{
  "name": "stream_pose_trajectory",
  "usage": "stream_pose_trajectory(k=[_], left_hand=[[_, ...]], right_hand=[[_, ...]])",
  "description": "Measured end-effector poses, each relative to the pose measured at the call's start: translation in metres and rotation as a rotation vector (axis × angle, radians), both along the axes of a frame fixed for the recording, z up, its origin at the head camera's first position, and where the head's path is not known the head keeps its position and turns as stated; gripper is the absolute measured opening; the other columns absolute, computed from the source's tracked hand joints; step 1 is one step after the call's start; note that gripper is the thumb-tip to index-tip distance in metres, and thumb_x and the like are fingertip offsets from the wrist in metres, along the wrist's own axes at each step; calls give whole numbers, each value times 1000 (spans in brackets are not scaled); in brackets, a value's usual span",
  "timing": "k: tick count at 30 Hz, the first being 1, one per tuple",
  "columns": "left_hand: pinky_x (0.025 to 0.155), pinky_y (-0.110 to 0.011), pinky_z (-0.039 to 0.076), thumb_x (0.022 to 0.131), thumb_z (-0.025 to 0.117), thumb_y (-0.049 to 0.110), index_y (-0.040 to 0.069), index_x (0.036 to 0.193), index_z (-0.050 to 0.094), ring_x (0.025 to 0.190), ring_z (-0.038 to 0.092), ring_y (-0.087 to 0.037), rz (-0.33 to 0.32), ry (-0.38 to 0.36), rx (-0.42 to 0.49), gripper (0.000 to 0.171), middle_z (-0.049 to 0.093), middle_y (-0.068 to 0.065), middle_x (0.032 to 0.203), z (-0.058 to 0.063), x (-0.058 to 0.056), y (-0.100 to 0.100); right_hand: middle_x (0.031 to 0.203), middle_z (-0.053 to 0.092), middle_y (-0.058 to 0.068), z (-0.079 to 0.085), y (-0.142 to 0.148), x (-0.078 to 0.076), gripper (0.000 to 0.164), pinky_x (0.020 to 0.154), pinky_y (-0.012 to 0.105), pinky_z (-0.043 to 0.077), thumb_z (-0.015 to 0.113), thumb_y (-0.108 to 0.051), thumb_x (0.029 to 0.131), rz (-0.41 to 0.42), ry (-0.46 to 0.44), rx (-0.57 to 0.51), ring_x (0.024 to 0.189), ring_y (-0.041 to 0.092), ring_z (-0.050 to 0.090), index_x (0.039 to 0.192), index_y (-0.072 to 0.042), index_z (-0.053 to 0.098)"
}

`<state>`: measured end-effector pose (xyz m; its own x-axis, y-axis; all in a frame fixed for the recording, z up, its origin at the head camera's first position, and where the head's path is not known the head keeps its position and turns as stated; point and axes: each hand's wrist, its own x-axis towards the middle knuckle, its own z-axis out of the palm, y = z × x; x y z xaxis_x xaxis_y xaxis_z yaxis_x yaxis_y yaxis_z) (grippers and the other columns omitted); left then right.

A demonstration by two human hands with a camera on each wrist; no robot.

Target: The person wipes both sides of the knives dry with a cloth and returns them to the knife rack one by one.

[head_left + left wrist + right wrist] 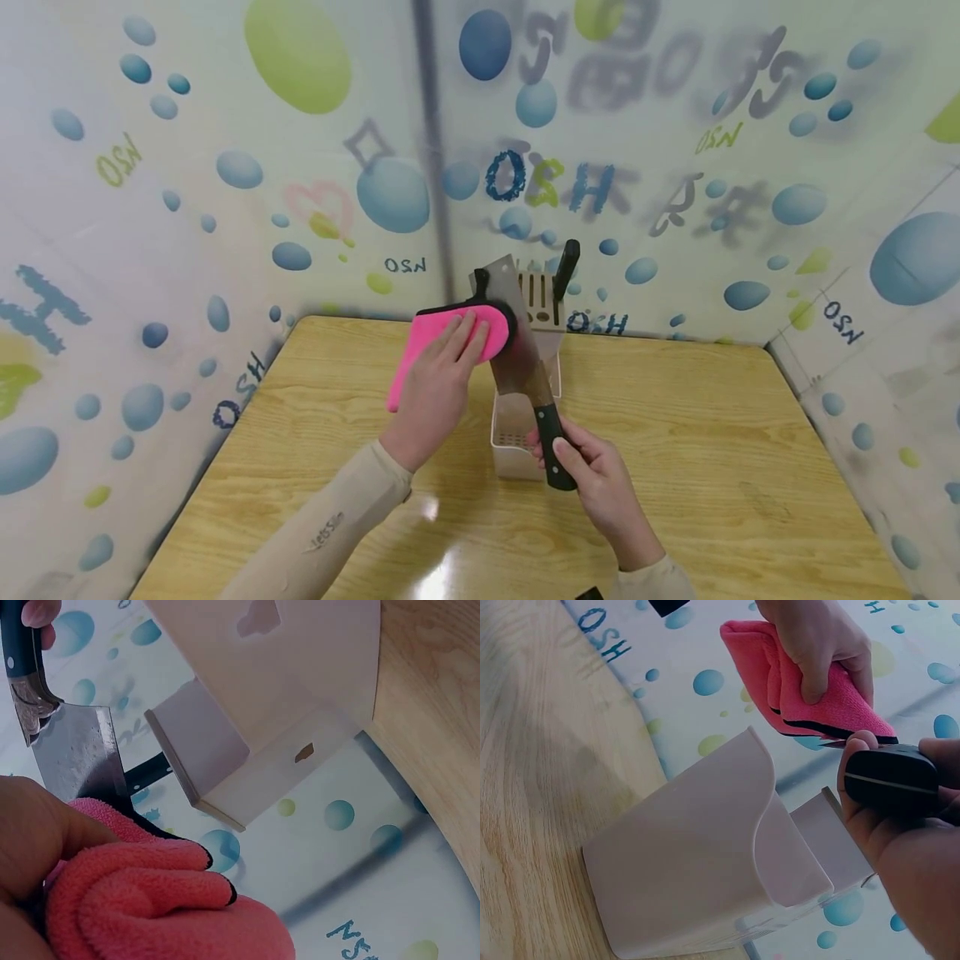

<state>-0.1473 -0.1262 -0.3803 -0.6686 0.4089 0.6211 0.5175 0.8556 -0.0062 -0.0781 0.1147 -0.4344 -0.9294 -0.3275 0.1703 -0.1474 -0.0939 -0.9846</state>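
A cleaver (520, 362) with a black riveted handle slants upward in the head view, its broad blade raised in front of the holder. My right hand (606, 487) grips the handle, thumb lying along it. A pink cloth (426, 333) with black edging is folded over the blade's left side near its far end. My left hand (438, 387) holds this cloth, fingers pressing it against the metal. In the left wrist view the folded cloth (187, 922) bunches under the thumb and covers the lower part of the blade.
Behind and beneath the cleaver stands a pale knife holder (517, 462) with a slotted back part. Another black-handled knife (567, 268) sits in one of its slots. The wooden table (690, 433) meets a wall covering (645, 167) printed with bubbles at the back.
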Motion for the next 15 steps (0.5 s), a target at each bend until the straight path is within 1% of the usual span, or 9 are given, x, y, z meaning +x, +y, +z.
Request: stream_pose_trajectory(k=[6,13,15], left_hand=[[109,-45,51,86,65,-13,0,146,57,137,56,-37,-11,13,-16,62,55,-21,150,-1,3,1],[110,-43,50,82,68,-14,0,147,56,138,55,-36,-20,3,-40,67,54,-20,151,-4,7,3],[110,-43,50,82,68,-14,0,147,56,138,55,-36,-21,1,-43,67,54,-20,151,-4,7,4]], right_hand=[[120,63,38,3,-1,0,41,87,30,62,46,-11,111,-29,-19,1,101,19,73,142,15,51],[120,65,31,3,-3,0,42,88,31,62,46,-14,111,-34,-34,-16,103,26,72,140,15,51],[120,64,32,3,-3,0,41,89,31,62,46,-14,111,-33,-38,-19,103,26,72,140,15,51]])
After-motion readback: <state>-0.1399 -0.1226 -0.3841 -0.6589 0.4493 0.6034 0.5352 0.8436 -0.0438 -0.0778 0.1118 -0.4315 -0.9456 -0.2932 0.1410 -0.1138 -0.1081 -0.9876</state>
